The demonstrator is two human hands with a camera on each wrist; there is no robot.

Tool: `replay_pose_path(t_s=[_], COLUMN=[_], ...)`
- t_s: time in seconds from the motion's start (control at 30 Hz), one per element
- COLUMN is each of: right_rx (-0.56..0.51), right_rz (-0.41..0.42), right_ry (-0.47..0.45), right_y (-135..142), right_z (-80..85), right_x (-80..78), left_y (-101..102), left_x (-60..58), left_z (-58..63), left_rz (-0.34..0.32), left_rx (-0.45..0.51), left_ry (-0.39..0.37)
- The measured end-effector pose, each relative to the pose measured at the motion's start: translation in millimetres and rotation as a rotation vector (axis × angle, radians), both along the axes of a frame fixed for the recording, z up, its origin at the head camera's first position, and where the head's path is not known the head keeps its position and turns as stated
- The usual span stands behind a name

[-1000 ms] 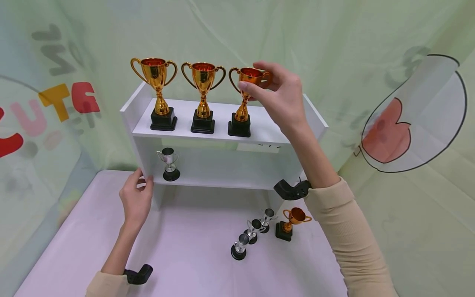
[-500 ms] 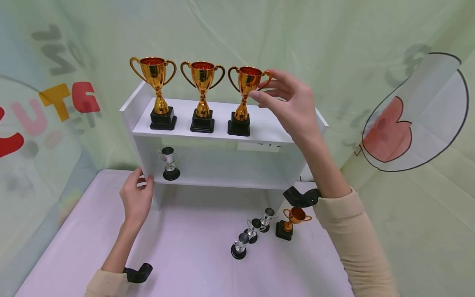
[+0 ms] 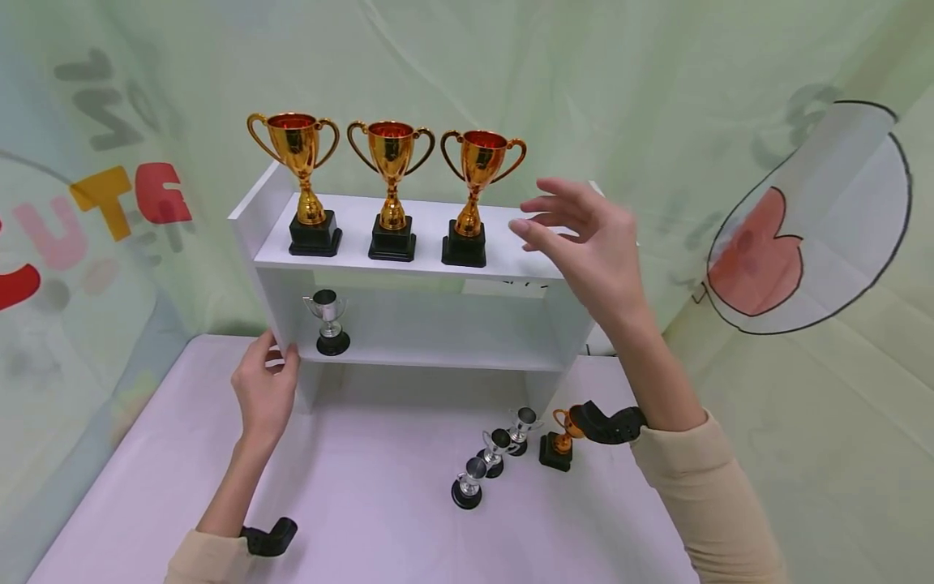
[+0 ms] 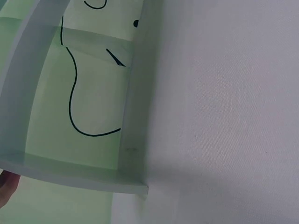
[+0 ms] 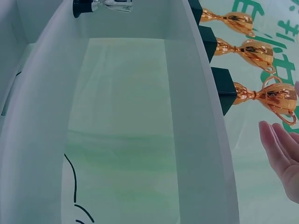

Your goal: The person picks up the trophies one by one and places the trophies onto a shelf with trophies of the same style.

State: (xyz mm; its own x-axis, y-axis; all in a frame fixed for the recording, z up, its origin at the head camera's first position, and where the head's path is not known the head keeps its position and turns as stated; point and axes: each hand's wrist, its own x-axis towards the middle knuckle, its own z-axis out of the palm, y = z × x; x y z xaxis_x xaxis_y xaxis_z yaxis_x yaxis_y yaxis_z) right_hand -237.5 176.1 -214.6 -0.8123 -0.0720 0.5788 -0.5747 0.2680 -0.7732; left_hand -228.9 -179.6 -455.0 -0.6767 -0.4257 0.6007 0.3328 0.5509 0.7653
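Silver trophies (image 3: 469,480) on the table (image 3: 365,527): three, standing in a slanting row in front of the white shelf (image 3: 438,362), right of its middle; they look left to place.
Gold trophy (image 3: 557,451) on the table: near the shelf's right foot, partly covered by the right wrist's black camera (image 3: 613,423); it too seems unplaced.
Left hand (image 3: 265,391): thumb and bent fingers grip the edge of the shelf's left side panel, seemingly to steady it.
Lone silver trophy (image 3: 331,324): upright on the shelf's middle board, near its left end; apparently done.
Right hand (image 3: 594,243): fingers loosely bent, thumb apart from them, holding nothing; beside the shelf's top board toward its right end.
Top-row gold trophies (image 3: 392,182): three, upright and spaced apart on the shelf's top board; they appear settled.
Tally: four on the shelf, four off it; about half done, if all belong there.
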Motion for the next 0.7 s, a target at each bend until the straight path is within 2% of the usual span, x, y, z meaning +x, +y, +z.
replay_pose_path(t_s=[0.17,0.37,0.7], right_rx=[0.019,-0.011,0.034], right_rz=[-0.006,0.006,-0.005], right_ry=[0.012,0.016,0.016], right_y=[5.5,11.9,20.1], right_z=[-8.4,-17.0,-33.8], right_x=[9.4,21.4,38.1], left_y=[-0.2,-0.6,-0.4], left_x=[-0.8,-1.6,-1.5], left_z=[-1.0,-1.5,-1.7], left_rz=[0.000,-0.007,-0.005], left_rx=[0.013,0.022,0.025], left_ry=[0.001,0.004,0.005])
